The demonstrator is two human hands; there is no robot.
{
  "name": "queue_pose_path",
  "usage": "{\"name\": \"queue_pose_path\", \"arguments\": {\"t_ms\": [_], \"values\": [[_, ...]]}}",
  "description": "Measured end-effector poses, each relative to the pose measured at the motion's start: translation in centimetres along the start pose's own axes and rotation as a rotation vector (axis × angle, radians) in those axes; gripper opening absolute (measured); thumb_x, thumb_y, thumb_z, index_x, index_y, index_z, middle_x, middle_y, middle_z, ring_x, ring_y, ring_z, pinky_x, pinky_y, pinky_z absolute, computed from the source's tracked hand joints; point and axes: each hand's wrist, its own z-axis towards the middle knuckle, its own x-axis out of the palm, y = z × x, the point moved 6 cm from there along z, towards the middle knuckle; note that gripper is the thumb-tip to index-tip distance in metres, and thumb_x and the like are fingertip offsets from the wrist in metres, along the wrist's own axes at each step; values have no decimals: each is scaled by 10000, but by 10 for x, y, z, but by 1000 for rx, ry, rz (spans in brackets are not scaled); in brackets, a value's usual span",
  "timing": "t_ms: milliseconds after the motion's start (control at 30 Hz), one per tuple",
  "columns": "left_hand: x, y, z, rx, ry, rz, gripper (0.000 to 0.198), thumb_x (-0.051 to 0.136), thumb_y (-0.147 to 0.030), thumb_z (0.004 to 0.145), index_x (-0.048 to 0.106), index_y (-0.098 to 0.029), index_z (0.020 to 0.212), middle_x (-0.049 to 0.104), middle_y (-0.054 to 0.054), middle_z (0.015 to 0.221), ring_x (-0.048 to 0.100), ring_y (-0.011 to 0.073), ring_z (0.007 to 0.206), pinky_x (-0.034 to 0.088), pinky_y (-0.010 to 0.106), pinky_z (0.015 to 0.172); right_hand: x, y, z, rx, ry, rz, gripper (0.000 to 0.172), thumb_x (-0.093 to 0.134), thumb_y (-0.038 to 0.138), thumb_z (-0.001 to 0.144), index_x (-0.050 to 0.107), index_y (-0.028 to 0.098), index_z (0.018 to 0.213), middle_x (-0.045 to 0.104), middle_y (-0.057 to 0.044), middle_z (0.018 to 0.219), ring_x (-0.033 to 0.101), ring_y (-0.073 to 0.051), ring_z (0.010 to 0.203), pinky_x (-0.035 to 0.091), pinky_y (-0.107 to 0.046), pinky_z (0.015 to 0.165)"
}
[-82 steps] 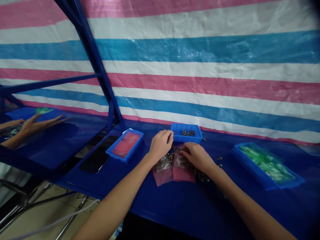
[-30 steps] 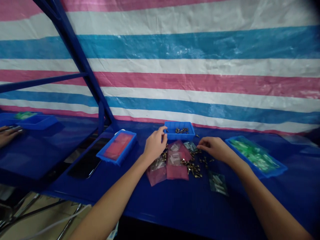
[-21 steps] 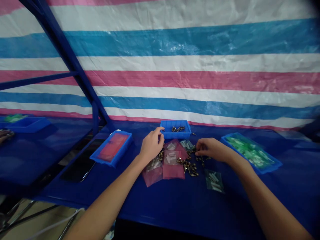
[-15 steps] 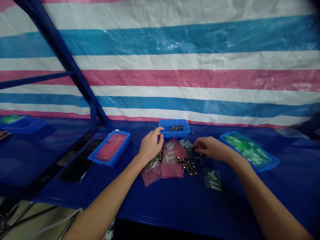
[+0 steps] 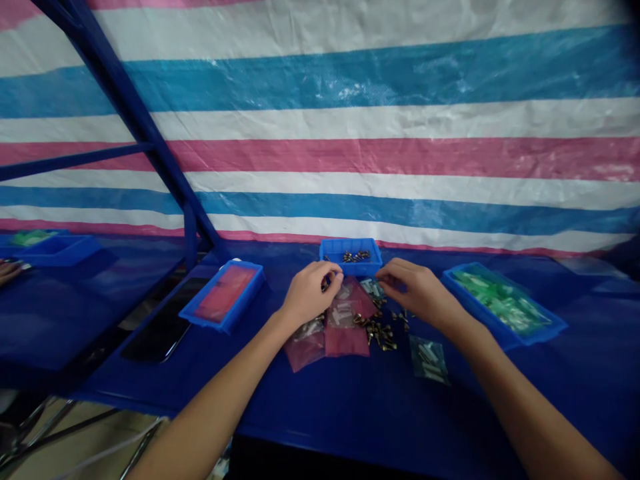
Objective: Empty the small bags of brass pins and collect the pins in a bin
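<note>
My left hand (image 5: 307, 293) rests curled over pink plastic bags (image 5: 345, 327) on the blue table, its fingertips pinched near a small blue tray (image 5: 350, 257) holding small metal parts. My right hand (image 5: 417, 290) hovers with fingers pinched just right of that tray, above a scatter of small brass parts (image 5: 380, 330). What either hand pinches is too small to make out. A clear bag of parts (image 5: 429, 358) lies to the right of the scatter.
A blue tray with pink bags (image 5: 223, 303) sits at the left, a blue tray with green bags (image 5: 503, 303) at the right. A dark phone (image 5: 160, 330) lies by the blue frame post (image 5: 190, 233). Another person's hand (image 5: 7, 270) shows far left.
My right hand has moved left and up from the loose parts toward the small tray. My left hand's fingers have curled shut. The view has shifted a little.
</note>
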Motion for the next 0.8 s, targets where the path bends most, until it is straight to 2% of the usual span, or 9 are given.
{"name": "queue_pose_path", "arguments": {"t_ms": [100,200,400,667,800], "values": [[12,-12,-2,68,132,-87,211,530,-346,931,679,-197,937,667,28,829,602,163,779,463,278,725,12,25,0,-96,-59,17,172,491,223,923,643,210,1001,642,-75,970,598,-203,913,485,-336,812],[20,-15,-4,69,163,-164,199,552,-326,929,688,-188,977,683,32,865,613,163,805,461,271,730,23,37,-2,-140,-65,34,205,457,222,953,627,213,1066,632,-82,1020,590,-202,959,492,-347,846],[23,-12,-3,52,180,-240,196,512,-264,951,692,-186,956,696,28,890,627,154,822,463,265,752,26,31,-2,-81,-65,98,221,492,229,943,607,225,1132,641,-74,1058,608,-202,988,502,-345,868],[20,-11,-3,85,158,-147,157,560,-238,918,703,-205,975,692,24,867,620,167,825,470,274,733,31,29,-1,-96,-29,48,237,435,260,971,627,225,1106,653,-82,1055,614,-216,984,507,-378,880],[20,-14,-6,131,161,-16,151,556,-244,915,691,-206,970,688,28,895,611,180,867,479,295,786,35,29,-4,-82,22,-25,247,405,248,981,619,208,1097,650,-84,1018,612,-217,959,510,-378,858]]}}
